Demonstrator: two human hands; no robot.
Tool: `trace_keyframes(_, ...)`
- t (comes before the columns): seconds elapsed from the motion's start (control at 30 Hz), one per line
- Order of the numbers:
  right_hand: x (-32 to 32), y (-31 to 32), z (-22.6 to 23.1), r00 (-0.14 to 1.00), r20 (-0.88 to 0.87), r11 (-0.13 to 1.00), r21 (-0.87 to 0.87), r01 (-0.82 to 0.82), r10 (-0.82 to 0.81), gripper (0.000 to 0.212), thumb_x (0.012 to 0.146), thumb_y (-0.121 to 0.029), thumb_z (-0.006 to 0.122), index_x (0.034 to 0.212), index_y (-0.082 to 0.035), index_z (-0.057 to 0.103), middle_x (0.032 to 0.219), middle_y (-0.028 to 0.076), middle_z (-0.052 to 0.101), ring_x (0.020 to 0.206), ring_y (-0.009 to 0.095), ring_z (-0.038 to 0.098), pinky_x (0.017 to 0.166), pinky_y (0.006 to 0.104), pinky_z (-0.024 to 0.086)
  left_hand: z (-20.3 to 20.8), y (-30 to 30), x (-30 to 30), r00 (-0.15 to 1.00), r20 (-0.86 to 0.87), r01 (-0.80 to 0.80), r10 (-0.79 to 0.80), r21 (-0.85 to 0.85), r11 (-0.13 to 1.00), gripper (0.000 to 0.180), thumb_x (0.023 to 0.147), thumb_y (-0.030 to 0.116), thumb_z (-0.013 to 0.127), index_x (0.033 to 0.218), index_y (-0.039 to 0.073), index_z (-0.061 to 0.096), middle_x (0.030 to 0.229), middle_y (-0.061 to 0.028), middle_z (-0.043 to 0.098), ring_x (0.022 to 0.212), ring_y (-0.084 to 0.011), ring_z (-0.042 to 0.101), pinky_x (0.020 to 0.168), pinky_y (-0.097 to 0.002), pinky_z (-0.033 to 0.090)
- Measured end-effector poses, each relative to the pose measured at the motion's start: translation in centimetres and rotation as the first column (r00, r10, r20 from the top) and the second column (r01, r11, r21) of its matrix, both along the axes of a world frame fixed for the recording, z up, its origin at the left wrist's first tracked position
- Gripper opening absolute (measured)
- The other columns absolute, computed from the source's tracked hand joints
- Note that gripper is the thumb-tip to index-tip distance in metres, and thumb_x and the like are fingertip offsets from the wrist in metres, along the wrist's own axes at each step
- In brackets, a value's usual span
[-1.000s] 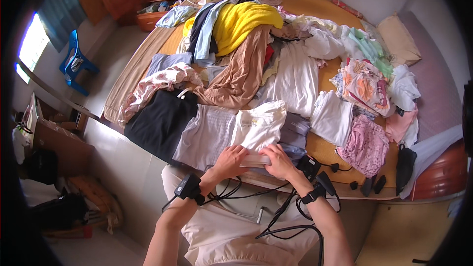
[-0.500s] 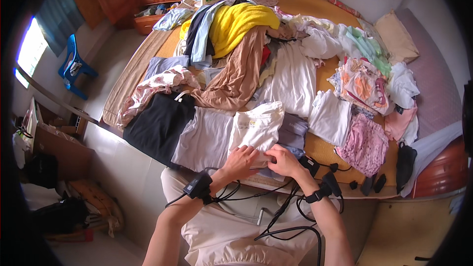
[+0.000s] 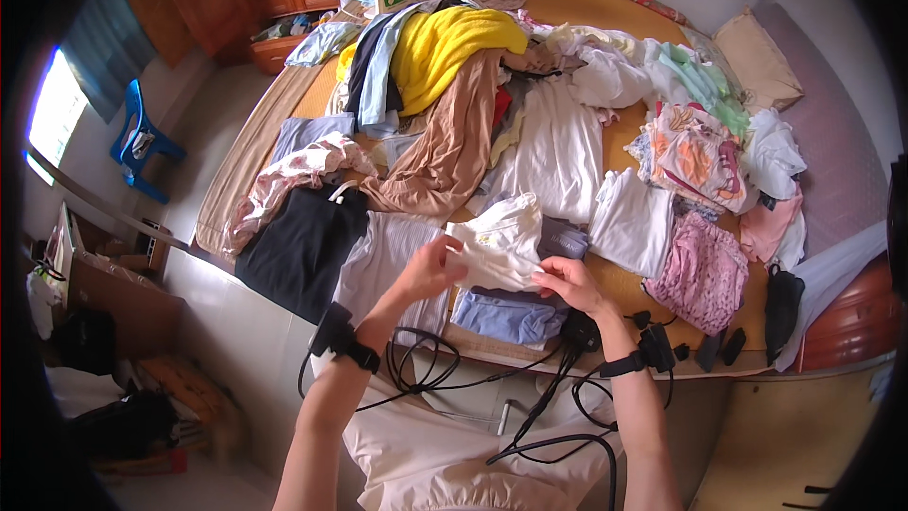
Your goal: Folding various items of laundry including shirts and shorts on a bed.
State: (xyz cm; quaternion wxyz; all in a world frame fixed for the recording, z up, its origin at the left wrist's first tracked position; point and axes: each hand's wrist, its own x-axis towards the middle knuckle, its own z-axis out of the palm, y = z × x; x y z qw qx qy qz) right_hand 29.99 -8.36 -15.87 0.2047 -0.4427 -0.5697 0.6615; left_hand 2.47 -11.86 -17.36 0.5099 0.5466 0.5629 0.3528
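Note:
A white T-shirt (image 3: pixel 498 244), partly folded, lies at the near middle of the bed. My left hand (image 3: pixel 430 270) is closed at its left edge, fingers curled on the cloth. At the near right corner, my right hand (image 3: pixel 567 282) pinches the fabric between thumb and fingers. Just nearer to me is a folded blue-grey garment (image 3: pixel 508 318). Left of the shirt, a pale grey ribbed garment (image 3: pixel 397 270) is spread out beneath my left hand. A dark grey folded piece (image 3: pixel 565 239) shows beyond my right hand.
Black trousers (image 3: pixel 301 251) lie at the left, a folded white garment (image 3: pixel 632 222) and pink patterned clothing (image 3: pixel 698 274) at the right. Behind is a heap with a yellow towel (image 3: pixel 454 47). Black cables (image 3: pixel 426 360) from my wrist devices loop along the bed's near edge.
The shirt's near edge has moved away from me, uncovering the blue-grey garment. My hands have gone from close together to wide apart, the left one shifting left and farther off.

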Motion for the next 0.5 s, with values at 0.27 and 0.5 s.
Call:
trace_keyframes(0.27, -2.7, 6.1, -4.1, 0.951, 0.034, 0.933, 0.206, 0.295, -0.309, 0.027, 0.075, -0.015, 0.067, 0.091, 0.003, 0.058, 0.084, 0.007, 0.063, 0.075, 0.012, 0.059, 0.067, 0.026, 0.047, -3.0, 5.6, -0.6, 0.931, -0.132, -0.324, 0.339, 0.12, 0.938, 0.041, 0.073, 0.026, 0.069, 0.1, -0.001, 0.056, 0.087, -0.0131, 0.065, 0.076, -0.0216, 0.063, 0.068, -0.0313, 0.048)
trace_keyframes(0.5, -4.2, 6.3, -6.3, 0.711, 0.424, 0.817, 0.423, 0.392, -0.561, 0.055, 0.065, -0.046, 0.071, 0.087, 0.003, 0.059, 0.086, 0.021, 0.062, 0.08, 0.029, 0.061, 0.068, 0.0352, 0.047, -5.3, 3.1, -1.3, 0.84, -0.489, -0.336, 0.236, -0.127, 0.933, 0.049, 0.075, 0.048, 0.06, 0.084, 0.0, 0.063, 0.07, -0.0148, 0.062, 0.071, -0.0278, 0.063, 0.064, -0.035, 0.048)
